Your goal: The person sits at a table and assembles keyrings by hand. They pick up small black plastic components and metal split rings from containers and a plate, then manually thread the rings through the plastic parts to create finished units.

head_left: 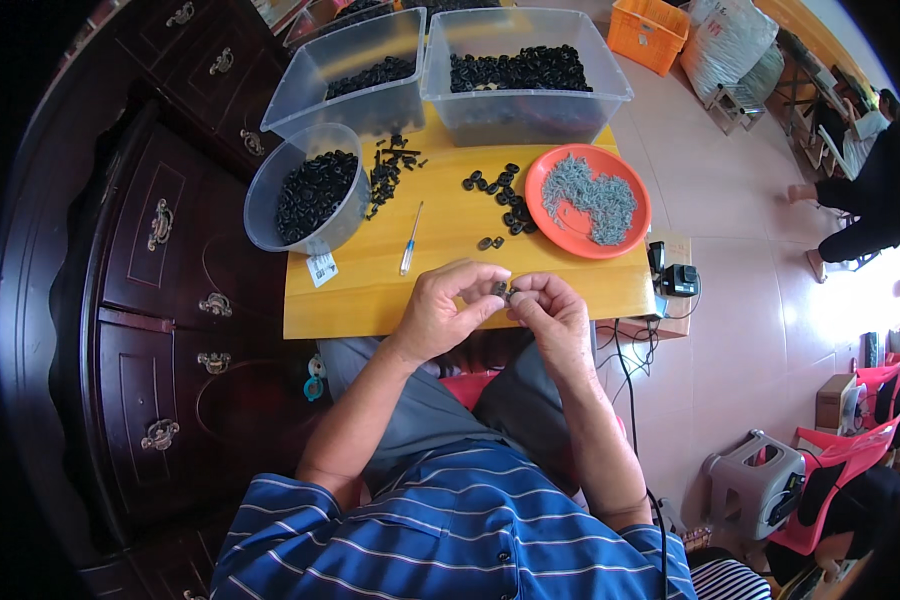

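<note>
Over the near edge of the yellow table, my left hand pinches a small dark plastic part between thumb and fingers. My right hand meets it from the other side, its thumb and fingers pressed together on something too small to make out. Two loose black oval parts lie just beyond my hands, with several more behind. To their right sits a red plate of thin grey screw-like pieces. A screwdriver with a clear blue handle lies left of my hands.
A round clear tub of black parts stands at the table's left, beside scattered black pieces. Two clear bins line the back. Dark wooden drawers crowd the left. Cables and a small black device are at the right.
</note>
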{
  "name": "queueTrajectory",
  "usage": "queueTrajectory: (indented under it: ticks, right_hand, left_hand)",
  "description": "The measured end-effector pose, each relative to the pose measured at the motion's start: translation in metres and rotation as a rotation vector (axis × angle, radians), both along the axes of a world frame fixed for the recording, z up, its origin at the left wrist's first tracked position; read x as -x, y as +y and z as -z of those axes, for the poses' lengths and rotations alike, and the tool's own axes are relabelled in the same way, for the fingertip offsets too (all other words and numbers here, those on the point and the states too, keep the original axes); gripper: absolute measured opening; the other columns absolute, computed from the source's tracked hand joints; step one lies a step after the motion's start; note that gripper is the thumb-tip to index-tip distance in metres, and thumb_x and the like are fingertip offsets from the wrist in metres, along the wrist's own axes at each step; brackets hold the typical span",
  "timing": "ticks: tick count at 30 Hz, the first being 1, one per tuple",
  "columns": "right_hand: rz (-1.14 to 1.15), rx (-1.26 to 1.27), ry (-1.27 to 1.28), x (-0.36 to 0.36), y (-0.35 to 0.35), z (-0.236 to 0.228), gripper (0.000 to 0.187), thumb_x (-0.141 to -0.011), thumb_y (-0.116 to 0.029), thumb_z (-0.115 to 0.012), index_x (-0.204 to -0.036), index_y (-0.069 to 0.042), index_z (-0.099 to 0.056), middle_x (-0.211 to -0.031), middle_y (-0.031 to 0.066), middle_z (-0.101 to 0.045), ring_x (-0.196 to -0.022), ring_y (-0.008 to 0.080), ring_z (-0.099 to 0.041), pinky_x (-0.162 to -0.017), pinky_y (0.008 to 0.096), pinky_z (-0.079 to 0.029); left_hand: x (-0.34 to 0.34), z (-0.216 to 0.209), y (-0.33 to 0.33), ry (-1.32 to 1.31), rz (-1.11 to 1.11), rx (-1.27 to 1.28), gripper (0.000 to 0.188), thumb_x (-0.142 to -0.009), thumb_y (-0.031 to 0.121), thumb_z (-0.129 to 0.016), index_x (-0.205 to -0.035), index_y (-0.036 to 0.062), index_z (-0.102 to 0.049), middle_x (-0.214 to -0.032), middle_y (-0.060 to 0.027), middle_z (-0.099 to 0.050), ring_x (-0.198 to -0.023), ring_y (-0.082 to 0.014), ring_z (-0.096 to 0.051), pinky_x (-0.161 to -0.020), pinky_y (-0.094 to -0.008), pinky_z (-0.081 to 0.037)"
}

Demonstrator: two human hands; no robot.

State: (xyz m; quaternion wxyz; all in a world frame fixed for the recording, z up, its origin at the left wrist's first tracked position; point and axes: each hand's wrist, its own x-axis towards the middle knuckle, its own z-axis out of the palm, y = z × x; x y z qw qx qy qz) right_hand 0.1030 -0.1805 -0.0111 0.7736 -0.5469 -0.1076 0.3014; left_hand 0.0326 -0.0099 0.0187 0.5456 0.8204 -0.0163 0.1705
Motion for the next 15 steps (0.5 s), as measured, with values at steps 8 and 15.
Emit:
queueTrajectory:
  ticks: [8,15]
  right_hand:
    - [-0.009,-0.017,-0.009,0.0000,0.0005,-0.0007,0.015,-0.093,0.000,-0.063,-0.108,0.002,-0.063,-0.090,0.0014,-0.067,-0.080,0.0065,-0.062,-0.074,0.0217,-0.051]
    - [-0.039,-0.021,0.052,-0.0005,-0.0014,-0.0003,0.015,-0.095,-0.005,-0.065,-0.108,0.001,-0.065,-0.090,0.0007,-0.069,-0.078,0.0059,-0.063,-0.072,0.0210,-0.050]
  left_hand:
    - [-0.0015,0.0011,0.0000,0.019,0.013,-0.030,0.027,-0.081,-0.004,-0.074,-0.107,0.0021,-0.071,-0.082,-0.0034,-0.063,-0.067,-0.0103,-0.059,-0.063,-0.0257,-0.049]
    - [-0.0040,0.0038,0.0026,0.020,0.038,-0.025,0.027,-0.081,0.000,-0.076,-0.107,0.0041,-0.072,-0.079,-0.0023,-0.061,-0.067,-0.0099,-0.059,-0.062,-0.0254,-0.049]
